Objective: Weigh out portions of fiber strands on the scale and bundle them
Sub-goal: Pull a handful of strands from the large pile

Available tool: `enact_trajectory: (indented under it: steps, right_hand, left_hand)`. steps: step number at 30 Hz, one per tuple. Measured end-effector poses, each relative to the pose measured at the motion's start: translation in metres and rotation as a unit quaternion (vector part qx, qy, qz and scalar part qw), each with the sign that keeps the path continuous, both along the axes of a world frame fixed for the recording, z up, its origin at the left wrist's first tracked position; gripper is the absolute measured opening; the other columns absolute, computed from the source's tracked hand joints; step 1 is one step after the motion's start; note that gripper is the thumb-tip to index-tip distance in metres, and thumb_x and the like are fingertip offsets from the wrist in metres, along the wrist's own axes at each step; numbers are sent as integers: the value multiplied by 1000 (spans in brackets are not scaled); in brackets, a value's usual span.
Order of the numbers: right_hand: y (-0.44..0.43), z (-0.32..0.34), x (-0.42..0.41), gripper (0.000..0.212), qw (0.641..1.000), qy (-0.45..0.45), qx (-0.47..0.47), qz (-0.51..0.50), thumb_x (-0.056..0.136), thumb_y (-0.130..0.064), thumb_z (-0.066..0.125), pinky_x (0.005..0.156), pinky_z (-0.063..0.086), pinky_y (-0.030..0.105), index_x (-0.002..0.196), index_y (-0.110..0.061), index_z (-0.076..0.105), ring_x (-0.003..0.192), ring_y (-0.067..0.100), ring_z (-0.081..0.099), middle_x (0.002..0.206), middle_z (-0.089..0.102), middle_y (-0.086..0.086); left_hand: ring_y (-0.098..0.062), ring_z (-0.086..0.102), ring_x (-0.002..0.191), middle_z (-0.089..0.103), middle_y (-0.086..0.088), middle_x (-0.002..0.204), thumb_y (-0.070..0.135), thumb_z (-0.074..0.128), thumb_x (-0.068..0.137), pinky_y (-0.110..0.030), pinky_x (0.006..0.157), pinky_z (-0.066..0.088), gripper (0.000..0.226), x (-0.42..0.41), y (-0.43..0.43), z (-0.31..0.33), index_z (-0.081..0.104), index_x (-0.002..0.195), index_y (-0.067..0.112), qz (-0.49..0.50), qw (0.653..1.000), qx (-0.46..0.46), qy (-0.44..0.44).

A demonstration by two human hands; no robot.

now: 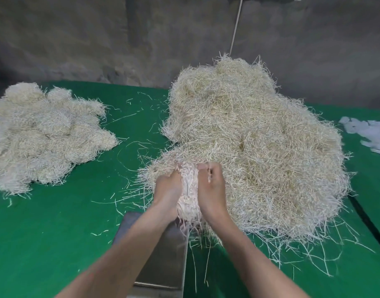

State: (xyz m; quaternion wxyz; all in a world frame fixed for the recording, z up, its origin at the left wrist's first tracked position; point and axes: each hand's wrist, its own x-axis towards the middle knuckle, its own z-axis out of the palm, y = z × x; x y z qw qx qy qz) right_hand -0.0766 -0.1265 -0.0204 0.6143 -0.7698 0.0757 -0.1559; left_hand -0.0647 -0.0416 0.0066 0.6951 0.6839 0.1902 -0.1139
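A big loose heap of pale fiber strands (253, 143) covers the right half of the green table (55, 222). At its near edge, my left hand (168, 193) and my right hand (212, 190) face each other and grip a thick portion of strands (189, 194) between them, fingers curled round it. The portion hangs just above the far end of the scale's steel pan (161, 259), which lies under my forearms. Loose ends dangle below my hands.
A lower pile of bundled strands (40, 136) lies at the left of the table. White strips (372, 134) sit at the right edge. Stray strands scatter over the cloth between the piles. A grey wall stands behind, with a white cord (236, 26) hanging down.
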Motion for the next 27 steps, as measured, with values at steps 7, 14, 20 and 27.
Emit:
enact_trajectory:
  steps: [7, 14, 20, 27]
  right_hand:
    - [-15, 17, -17, 37, 965, 69, 112, 227, 78, -73, 44, 102, 22, 36, 114, -72, 38, 120, -8, 32, 128, 36, -39]
    - [-21, 13, -7, 70, 946, 63, 316, 43, 87, -51, 52, 111, 19, 45, 146, -21, 29, 139, 18, 26, 151, 31, -5]
    - [12, -6, -19, 21, 994, -53, -42, 81, 95, -48, 40, 80, 37, 2, 110, -36, 48, 97, -19, 48, 105, 56, -23]
    - [16, 4, 2, 25, 985, -113, -131, -7, 100, -29, 37, 43, 28, 29, 76, -27, 45, 44, 7, 33, 54, 42, -9]
  left_hand:
    - [2, 46, 92, 52, 8, 114, 61, 46, 85, -18, 78, 34, 50, -3, -3, 10, 51, 113, 19, -55, 983, 105, -144]
    - [-13, 45, 119, 48, 1, 139, 78, 24, 73, -44, 103, 32, 86, -26, 21, 0, 42, 140, 26, 21, 995, -68, -76]
    - [-11, 67, 59, 70, -1, 71, 51, 41, 95, -17, 42, 44, 49, -12, 19, -6, 63, 98, 7, 95, 990, -107, 9]
    - [-16, 61, 93, 66, 2, 93, 36, 53, 95, -33, 85, 48, 29, 5, 21, -4, 64, 104, 11, -12, 998, -58, -30]
